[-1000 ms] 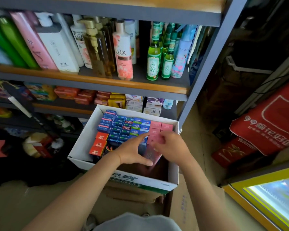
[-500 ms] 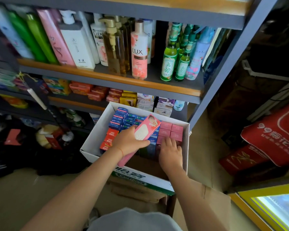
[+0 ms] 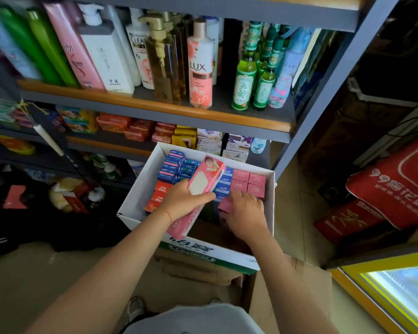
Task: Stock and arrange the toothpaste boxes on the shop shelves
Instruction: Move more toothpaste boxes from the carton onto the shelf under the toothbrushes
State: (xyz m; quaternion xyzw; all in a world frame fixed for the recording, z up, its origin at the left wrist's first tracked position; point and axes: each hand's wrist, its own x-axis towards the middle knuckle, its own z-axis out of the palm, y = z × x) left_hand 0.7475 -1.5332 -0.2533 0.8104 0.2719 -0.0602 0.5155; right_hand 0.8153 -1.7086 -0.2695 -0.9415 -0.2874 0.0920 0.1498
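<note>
A white carton (image 3: 140,189) stands in front of the shelves, packed with upright toothpaste boxes in blue, red and pink. My left hand (image 3: 181,201) grips a long pink toothpaste box (image 3: 204,186) around its middle and holds it tilted above the carton. My right hand (image 3: 245,213) reaches into the carton's right side, its fingers curled round another pink box (image 3: 226,206) among the pink boxes (image 3: 249,180) standing there.
Shampoo and lotion bottles (image 3: 200,66) fill the upper shelf (image 3: 155,107). Soap packs (image 3: 140,130) lie on the shelf below. A brown cardboard box (image 3: 203,268) carries the carton. Red bags (image 3: 396,186) and a yellow-framed freezer (image 3: 396,292) stand to the right.
My left hand has lifted a long pink box out of the carton and raised it. My right hand has gone down among the pink boxes at the right.
</note>
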